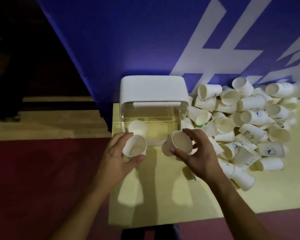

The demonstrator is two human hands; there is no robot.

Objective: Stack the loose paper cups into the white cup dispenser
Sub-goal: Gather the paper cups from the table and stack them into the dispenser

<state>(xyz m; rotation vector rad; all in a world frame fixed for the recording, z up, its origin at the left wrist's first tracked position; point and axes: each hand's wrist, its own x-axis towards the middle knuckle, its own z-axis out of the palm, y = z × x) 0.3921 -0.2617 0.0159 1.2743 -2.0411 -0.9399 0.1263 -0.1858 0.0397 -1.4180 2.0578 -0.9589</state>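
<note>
— Which step is in hand here?

— It seems to be the loading step. The person holds one paper cup in each grip, just in front of the white cup dispenser [152, 90]. The left grip [116, 158] is curled around the left cup [135, 147], with the thumb on the near side and the fingers on the far side. This cup is at the left front corner of the dispenser, and its open mouth faces the camera. The right grip [203, 158] pinches the right cup [178, 143] around its rim. This cup is tilted and sits before the right front part of the dispenser.

— Is anything in the dispenser already?

— Yes. One cup inside [138, 128] shows through the clear front, at the left, just behind the left cup. The pile of loose cups [249, 122] lies on the surface [163, 196] to the right of the dispenser and reaches its side.

— What does the next move call for?

— Probably nesting one held cup into the other, or setting the left cup onto the cup inside. For this the mouths must face the same way, so the tilted right cup likely needs a turn first. Whether the clear front is open, the view does not tell.
</note>
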